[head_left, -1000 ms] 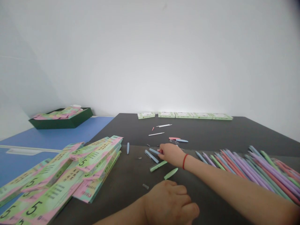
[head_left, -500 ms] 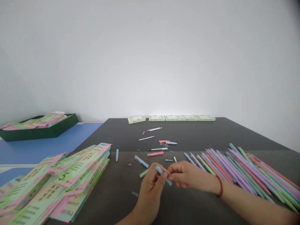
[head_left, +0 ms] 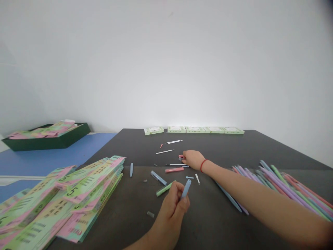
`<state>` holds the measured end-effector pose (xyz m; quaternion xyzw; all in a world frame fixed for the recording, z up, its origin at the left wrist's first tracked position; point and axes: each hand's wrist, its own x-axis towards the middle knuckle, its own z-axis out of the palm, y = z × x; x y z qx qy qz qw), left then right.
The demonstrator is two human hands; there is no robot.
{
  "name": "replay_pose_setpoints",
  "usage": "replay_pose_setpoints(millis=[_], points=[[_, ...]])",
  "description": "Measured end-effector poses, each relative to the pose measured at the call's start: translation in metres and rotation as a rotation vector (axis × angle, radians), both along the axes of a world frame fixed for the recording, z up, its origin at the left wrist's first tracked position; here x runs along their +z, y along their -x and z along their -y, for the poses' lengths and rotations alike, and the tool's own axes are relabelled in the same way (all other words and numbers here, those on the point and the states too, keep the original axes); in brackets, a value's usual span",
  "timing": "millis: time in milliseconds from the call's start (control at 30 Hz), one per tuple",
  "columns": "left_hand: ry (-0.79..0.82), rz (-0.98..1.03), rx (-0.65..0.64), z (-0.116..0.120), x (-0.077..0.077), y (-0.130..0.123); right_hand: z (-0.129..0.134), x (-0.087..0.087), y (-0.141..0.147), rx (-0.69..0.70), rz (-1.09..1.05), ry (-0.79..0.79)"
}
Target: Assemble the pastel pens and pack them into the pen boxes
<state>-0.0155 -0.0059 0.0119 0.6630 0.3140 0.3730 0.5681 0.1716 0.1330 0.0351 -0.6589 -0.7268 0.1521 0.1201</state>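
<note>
My left hand [head_left: 173, 206], near the front of the dark table, is closed around a light blue pen barrel [head_left: 186, 188] that tilts upward. Farther back, my right hand [head_left: 193, 159] reaches down with its fingers bunched over loose pen parts. A red pen piece [head_left: 180, 156] shows at its fingertips; whatever lies under the fingers is hidden. Just in front of it are a white pen refill [head_left: 175, 164] and a red pen tube [head_left: 174, 170]. Beside my left hand lie a green pen tube [head_left: 163, 189] and a blue capped pen piece [head_left: 158, 177].
Stacks of printed packs [head_left: 85, 187] cover the left side. Many coloured pens [head_left: 281, 187] lie on the right, partly behind my right arm. White-green boxes [head_left: 195, 130] line the back edge. A green tray [head_left: 75, 134] of packs stands on a blue surface [head_left: 96, 147].
My right hand has left the blue barrel and moved away to the parts farther back. My left hand keeps the barrel, now tilted more upright. The view has shifted slightly.
</note>
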Motion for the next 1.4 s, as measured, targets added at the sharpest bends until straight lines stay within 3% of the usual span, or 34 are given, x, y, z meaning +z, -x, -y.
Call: replay_pose_setpoints(millis=[100, 233, 267, 367, 433, 567, 800, 933, 1167, 1400], points=[[-0.04, -0.017, 0.03, -0.004, -0.003, -0.001, 0.011, 0.011, -0.001, -0.002, -0.149, 0.0], [-0.055, -0.037, 0.104, -0.01, -0.003, -0.002, 0.058, 0.03, -0.008, 0.058, -0.41, 0.03], [-0.068, -0.037, 0.122, -0.01, -0.002, -0.002, 0.073, 0.032, -0.01, 0.084, -0.514, 0.044], [-0.122, -0.057, 0.153, -0.011, 0.003, -0.001, 0.113, 0.032, -0.014, 0.176, -1.103, 0.187], [-0.162, -0.081, 0.164, -0.01, 0.006, 0.0, 0.132, 0.028, -0.015, 0.181, -1.231, 0.197], [-0.215, -0.064, 0.184, -0.009, 0.009, 0.002, 0.152, 0.025, -0.017, 0.146, -1.069, 0.075], [-0.25, -0.114, 0.196, -0.009, 0.008, 0.005, 0.155, 0.028, -0.013, 0.096, -0.937, -0.026], [-0.224, -0.106, 0.177, -0.008, 0.007, 0.007, 0.154, 0.021, -0.01, 0.115, -0.947, 0.02], [-0.027, -0.08, 0.116, -0.011, 0.007, 0.002, 0.158, 0.012, 0.004, 0.193, -0.988, 0.15], [0.021, 0.073, 0.06, -0.01, 0.002, 0.004, 0.159, 0.007, 0.008, 0.139, -1.005, 0.163]])
